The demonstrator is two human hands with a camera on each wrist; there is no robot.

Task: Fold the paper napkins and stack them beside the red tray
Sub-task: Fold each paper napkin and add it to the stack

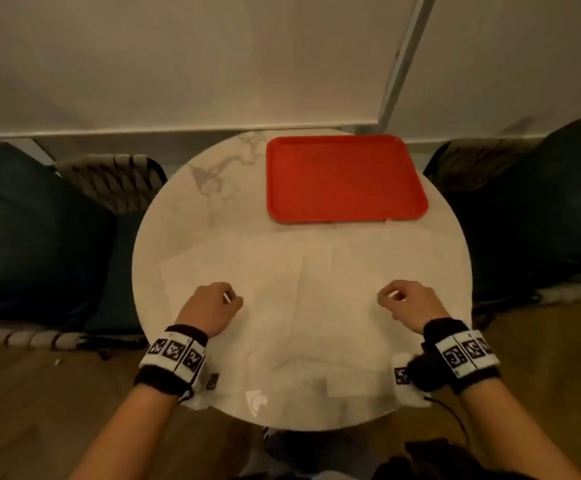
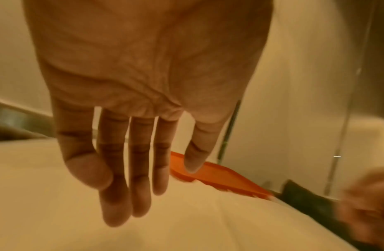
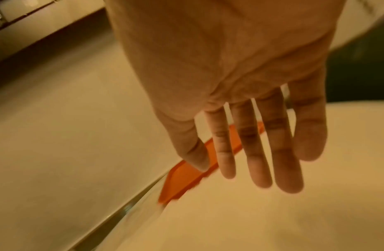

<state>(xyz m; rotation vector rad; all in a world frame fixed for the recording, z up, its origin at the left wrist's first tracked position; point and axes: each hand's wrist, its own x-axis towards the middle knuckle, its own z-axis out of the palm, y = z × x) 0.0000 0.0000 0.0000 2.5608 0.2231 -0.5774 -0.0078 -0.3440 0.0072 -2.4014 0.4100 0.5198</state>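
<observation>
Several white paper napkins (image 1: pixel 316 306) lie unfolded and overlapping on the near half of the round marble table (image 1: pixel 185 216). The empty red tray (image 1: pixel 346 178) sits at the back right of the table. My left hand (image 1: pixel 226 299) hovers over the napkins' left part and my right hand (image 1: pixel 393 296) over their right part. In the left wrist view the left hand (image 2: pixel 156 190) has straight, slightly spread fingers above the napkins (image 2: pixel 186 220), with the tray (image 2: pixel 225 180) beyond. The right hand (image 3: pixel 229 175) looks the same over the napkins (image 3: pixel 272 220), and neither holds anything.
Dark blue cushions (image 1: pixel 32 237) and a woven patterned one (image 1: pixel 115 181) flank the table on the left, more dark cushions (image 1: pixel 541 209) on the right. A pale wall rises behind the table. Wooden floor (image 1: pixel 39 410) lies below the near edge.
</observation>
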